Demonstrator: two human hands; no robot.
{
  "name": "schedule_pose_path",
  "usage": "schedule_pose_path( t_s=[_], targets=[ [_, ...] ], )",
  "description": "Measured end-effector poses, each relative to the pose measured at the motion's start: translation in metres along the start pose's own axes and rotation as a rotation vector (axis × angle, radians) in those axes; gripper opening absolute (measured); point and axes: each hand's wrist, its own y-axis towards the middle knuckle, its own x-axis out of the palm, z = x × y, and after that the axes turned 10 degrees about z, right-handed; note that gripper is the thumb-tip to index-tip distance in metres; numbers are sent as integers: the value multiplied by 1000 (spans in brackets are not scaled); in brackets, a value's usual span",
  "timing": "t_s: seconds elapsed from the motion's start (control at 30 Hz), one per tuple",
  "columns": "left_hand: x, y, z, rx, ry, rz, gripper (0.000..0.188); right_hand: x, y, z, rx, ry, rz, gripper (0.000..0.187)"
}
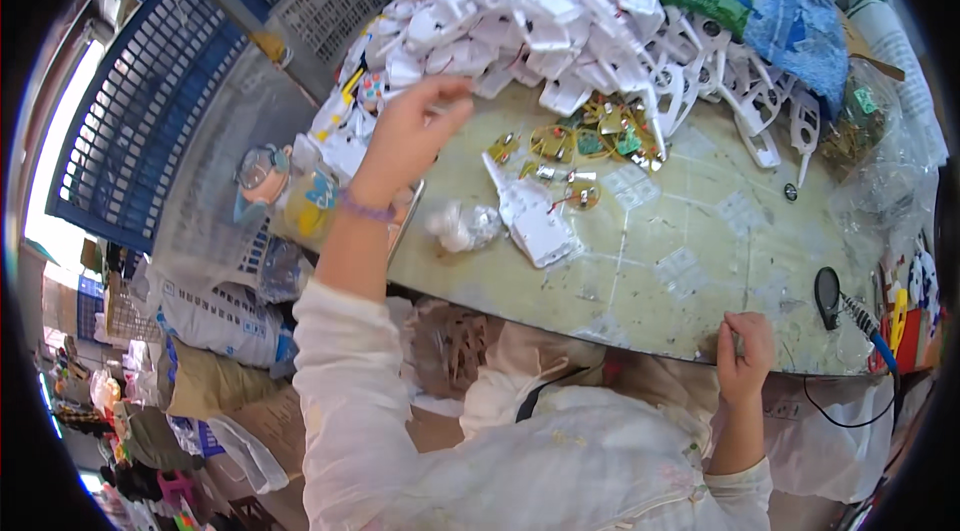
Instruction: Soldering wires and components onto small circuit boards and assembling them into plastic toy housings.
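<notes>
My left hand (420, 129) is raised over the table's left side, near the front of a heap of white plastic shells (520, 16). Its fingers are bent, with a gap between thumb and forefinger and nothing seen between them. Below it lie a crumpled clear and white wad (465, 227) and a single white plastic housing (537, 221) with a red wire. Small metal parts with yellow wires and green boards (600, 136) are gathered just beyond the housing. At the near table edge, my right hand (745, 351) has its fingers curled together; what they hold, if anything, is hidden.
On the right stands a black ring with a coiled spring and blue handle (882, 346), its cable hanging over the edge. Green and blue sheeting (770, 6) covers the far right. A bottle with a peach-coloured lid (262, 174) and blue crates (130, 121) are at left.
</notes>
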Motion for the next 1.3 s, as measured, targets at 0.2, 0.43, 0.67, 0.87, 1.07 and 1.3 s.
schedule_pose_path(
  t_s=[0.2,0.43,0.67,0.87,1.07,1.3],
  targets=[
    [25,111,-38,374,736,338,43,3,5,-2,-60,17,48,17],
    [6,138,-52,394,921,446,23,5,5,0,-69,16,52,17],
    [-45,94,-2,357,337,922,26,-2,1,-5,-89,31,56,17],
    [-24,22,51,-124,-422,253,30,-1,4,-4,10,121,59,19],
    [81,-31,69,-470,-275,-677,31,8,25,-40,99,283,-83,48],
    [90,-44,39,226,522,-82,16,35,10,-41,95,133,-318,72]
  ],
)
